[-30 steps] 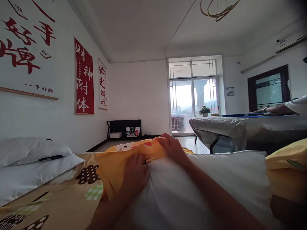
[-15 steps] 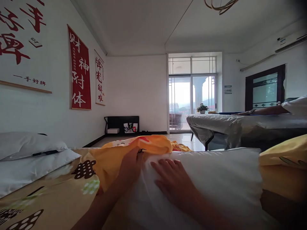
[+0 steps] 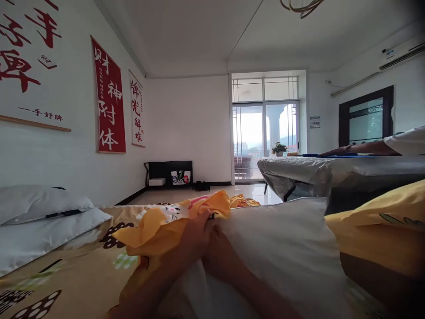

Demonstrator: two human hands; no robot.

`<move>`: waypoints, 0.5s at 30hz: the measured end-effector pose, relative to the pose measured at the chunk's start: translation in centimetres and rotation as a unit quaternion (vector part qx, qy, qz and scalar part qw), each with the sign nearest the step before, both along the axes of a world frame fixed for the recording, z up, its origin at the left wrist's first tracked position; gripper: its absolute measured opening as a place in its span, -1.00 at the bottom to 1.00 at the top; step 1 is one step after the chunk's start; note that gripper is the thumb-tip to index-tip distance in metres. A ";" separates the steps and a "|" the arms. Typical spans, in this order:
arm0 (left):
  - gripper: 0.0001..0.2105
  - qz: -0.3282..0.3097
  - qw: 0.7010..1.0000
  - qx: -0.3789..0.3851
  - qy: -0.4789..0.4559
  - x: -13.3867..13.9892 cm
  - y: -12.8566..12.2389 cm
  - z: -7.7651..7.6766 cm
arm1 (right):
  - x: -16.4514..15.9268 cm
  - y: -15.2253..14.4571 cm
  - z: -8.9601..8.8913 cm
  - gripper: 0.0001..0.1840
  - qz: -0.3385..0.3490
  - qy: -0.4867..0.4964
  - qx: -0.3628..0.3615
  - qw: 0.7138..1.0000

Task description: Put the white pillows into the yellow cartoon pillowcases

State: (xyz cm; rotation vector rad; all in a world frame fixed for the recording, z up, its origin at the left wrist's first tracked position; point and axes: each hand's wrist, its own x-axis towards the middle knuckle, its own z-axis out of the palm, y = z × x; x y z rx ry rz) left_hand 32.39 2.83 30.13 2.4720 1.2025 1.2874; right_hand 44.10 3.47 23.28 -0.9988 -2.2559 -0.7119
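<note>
An orange pillowcase [image 3: 159, 232] with a printed cat face lies bunched over the left end of a white pillow [image 3: 282, 248]. My left hand [image 3: 195, 232] is closed on the bunched cloth near the pillow's far left corner. Right beside it, nearly touching, my right hand [image 3: 219, 252] is curled closed against the left end of the pillow. Its fingertips are hidden, so the exact grip does not show. Under both hands spreads a tan sheet [image 3: 83, 270] with brown dotted and green checked patches.
White pillows [image 3: 43, 221] are stacked at the left. A yellow pillow [image 3: 381, 212] lies at the right. Beyond stands a plastic-covered table [image 3: 299, 170], with another person's arm [image 3: 365, 148] stretched across it. A low black bench [image 3: 166, 170] stands by the far wall.
My right hand has moved left from lying spread on the pillow and closed beside my left hand. My left hand shifted slightly right with the pillowcase. The pillow moved left.
</note>
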 end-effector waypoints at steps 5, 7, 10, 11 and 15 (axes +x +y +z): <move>-0.76 0.116 0.991 0.067 0.028 -4.7 2.8 -0.5 | 5.2 -1.8 2.9 -0.57 0.028 -0.013 -0.007 1.000; -0.78 0.106 0.990 0.084 0.026 -5.4 3.0 -0.4 | 7.4 -1.6 4.8 -0.66 -0.019 0.033 0.045 0.998; -0.78 0.107 0.982 0.150 0.047 -5.3 2.6 0.1 | 9.4 -0.4 6.8 -0.54 -0.164 0.115 0.051 0.978; -0.78 0.140 0.970 0.186 0.070 -5.1 2.4 0.3 | 9.7 0.0 7.0 -0.48 -0.185 0.114 0.012 0.976; -0.72 0.246 0.871 0.388 0.175 -3.9 1.0 0.1 | 8.9 0.5 6.3 -0.52 -0.130 0.067 -0.106 0.984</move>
